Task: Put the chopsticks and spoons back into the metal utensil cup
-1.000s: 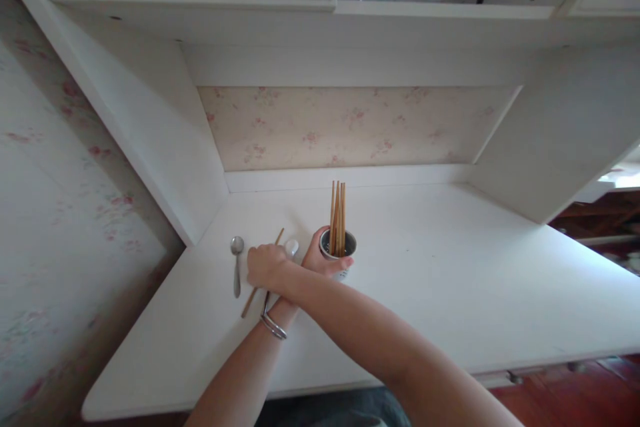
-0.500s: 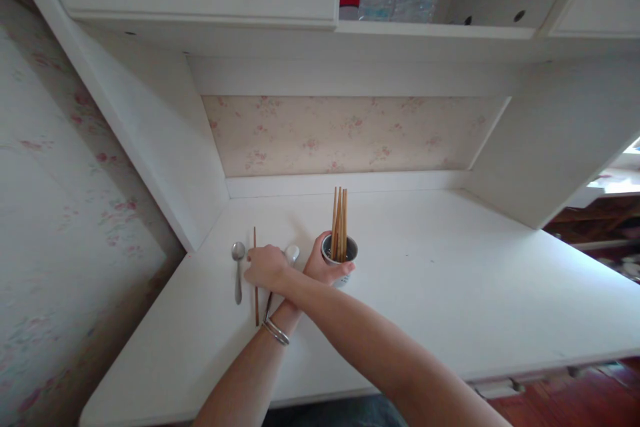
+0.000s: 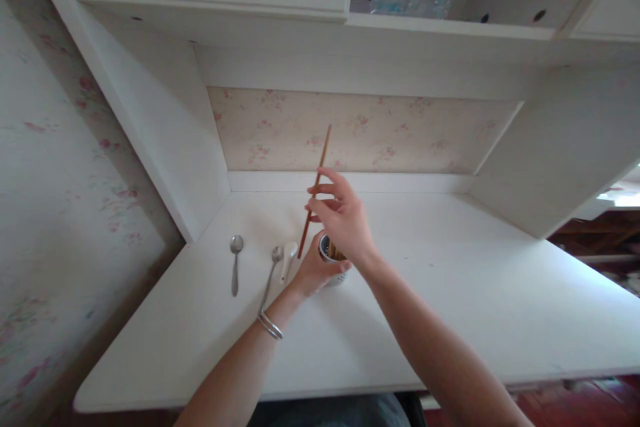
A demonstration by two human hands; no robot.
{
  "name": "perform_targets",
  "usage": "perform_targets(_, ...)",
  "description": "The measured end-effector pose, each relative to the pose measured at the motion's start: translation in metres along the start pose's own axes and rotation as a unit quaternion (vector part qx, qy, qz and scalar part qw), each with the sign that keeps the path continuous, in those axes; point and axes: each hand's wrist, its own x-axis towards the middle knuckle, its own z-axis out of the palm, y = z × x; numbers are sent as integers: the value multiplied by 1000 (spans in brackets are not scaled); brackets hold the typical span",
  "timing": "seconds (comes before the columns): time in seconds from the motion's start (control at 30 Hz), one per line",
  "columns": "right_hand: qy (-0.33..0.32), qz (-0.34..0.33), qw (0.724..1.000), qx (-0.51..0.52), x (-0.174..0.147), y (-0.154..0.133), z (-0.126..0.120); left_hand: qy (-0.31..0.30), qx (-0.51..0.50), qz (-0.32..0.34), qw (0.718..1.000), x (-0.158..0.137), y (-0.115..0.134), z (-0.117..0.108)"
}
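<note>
- Your right hand [image 3: 345, 217] pinches a chopstick [image 3: 325, 147] between thumb and fingers, slanted above the bench [image 3: 425, 313]; grip it lightly but securely.
- Your left hand [image 3: 315, 269] is clamped around the cup [image 3: 339, 278], which holds more chopsticks [image 3: 333, 251]; brace it against tipping.
- Mind the chopstick's lower end, near your left hand and the white spoon [image 3: 288, 263]; don't knock either.
</note>
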Motion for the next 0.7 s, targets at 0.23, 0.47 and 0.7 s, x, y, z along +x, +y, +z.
perform_targets(0.23,130,44,977,-164,-4,50,-70,-60,-46,-37,996,-2,3,2)
perform_targets(0.47,95,126,954,-255,-28,82,-73,-37,-24,-21,999,-2,2,6)
perform_targets(0.7,48,120,943,-307,-35,88,-64,-24,2,-19,1000,0,-3,4)
